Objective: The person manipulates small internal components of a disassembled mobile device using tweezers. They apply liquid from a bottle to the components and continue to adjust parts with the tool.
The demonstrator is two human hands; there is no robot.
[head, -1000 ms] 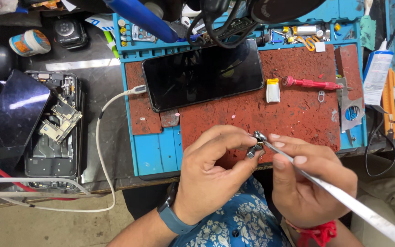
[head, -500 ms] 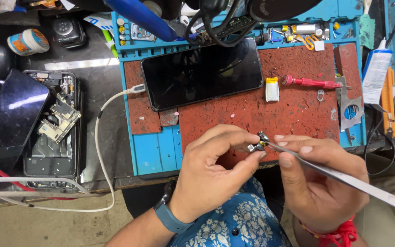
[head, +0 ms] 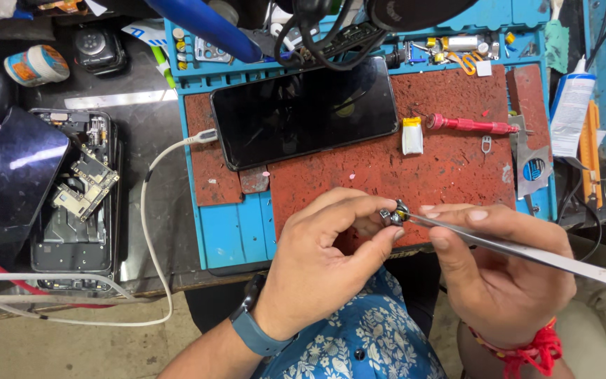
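Note:
My left hand [head: 324, 263] pinches a small metal phone part [head: 389, 215] between thumb and fingers, just over the front edge of the red mat [head: 450, 168]. My right hand [head: 503, 270] holds long silver tweezers [head: 527, 251], whose tips touch that small part. A black smartphone [head: 303, 111] lies screen up on the mat behind my hands, with a white cable [head: 156, 210] plugged into its left end.
An opened phone with its circuit board exposed [head: 71, 203] lies at the left beside a detached dark screen [head: 5, 179]. A red screwdriver [head: 468, 125] and a small white part [head: 412, 135] rest on the mat. Tool bins line the blue tray's back [head: 198, 84]. A glue tube [head: 573, 112] stands at the right.
Both hands have shifted slightly rightward and up. The tweezers now lie flatter, with their tips still at the small part.

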